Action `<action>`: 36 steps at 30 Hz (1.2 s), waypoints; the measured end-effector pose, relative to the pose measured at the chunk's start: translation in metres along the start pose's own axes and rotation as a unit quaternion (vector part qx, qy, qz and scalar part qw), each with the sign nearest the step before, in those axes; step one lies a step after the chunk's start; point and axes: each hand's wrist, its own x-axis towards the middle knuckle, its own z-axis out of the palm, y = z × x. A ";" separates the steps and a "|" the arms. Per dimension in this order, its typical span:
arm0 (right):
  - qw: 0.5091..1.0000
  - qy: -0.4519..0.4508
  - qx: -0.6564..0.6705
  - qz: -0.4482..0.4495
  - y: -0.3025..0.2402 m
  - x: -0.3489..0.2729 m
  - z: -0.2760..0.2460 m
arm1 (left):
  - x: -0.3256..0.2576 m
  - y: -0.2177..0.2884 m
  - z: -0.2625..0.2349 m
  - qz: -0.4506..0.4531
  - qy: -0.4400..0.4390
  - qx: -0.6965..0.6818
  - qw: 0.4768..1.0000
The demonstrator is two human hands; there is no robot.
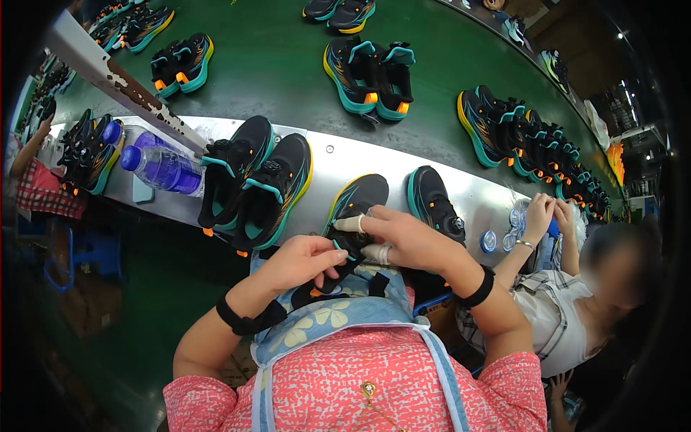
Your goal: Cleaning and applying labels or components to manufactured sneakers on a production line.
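From my remote station I view a long green work surface [277,75] across the top of the frame, bordered at its near side by a curved bare-metal strip [344,155]. Black pairs of shoes with turquoise and yellow soles stand at upper left and upper centre, and a dense row [497,129] runs along the right. A post [115,72] with chipped paint slants across the upper left, above a blue-capped bottle [167,168]; a dark green floor [144,338] fills the lower left. At right, a co-worker in a white top [558,302] sits by the strip. Orange markings on the shoes are too small for me to read; whether the bottle's purple is label or liquid, I cannot tell. The handled shoe [370,190] lies at centre, toe upward in the frame. My left hand [306,261] curls at its collar; my right hand [407,234], pale covers on two fingers, bends over its upper. I cannot tell whether either pinches anything.
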 end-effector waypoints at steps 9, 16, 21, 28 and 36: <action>0.989 0.141 -0.045 -0.004 -0.002 -0.009 0.026 | -0.001 -0.004 0.019 -0.023 0.028 -0.043 0.998; 0.961 0.245 -0.119 0.047 -0.006 -0.013 0.051 | -0.003 -0.004 0.024 -0.011 0.048 -0.009 0.999; 0.962 0.254 0.097 0.034 -0.010 -0.016 0.043 | -0.004 -0.010 0.021 -0.013 0.030 -0.035 0.999; 0.956 0.271 -0.110 0.039 -0.013 -0.013 0.036 | -0.005 -0.004 0.028 -0.022 0.034 -0.091 0.995; 0.946 0.285 -0.153 0.028 0.000 -0.012 0.047 | -0.004 -0.003 0.030 -0.037 0.028 -0.072 0.996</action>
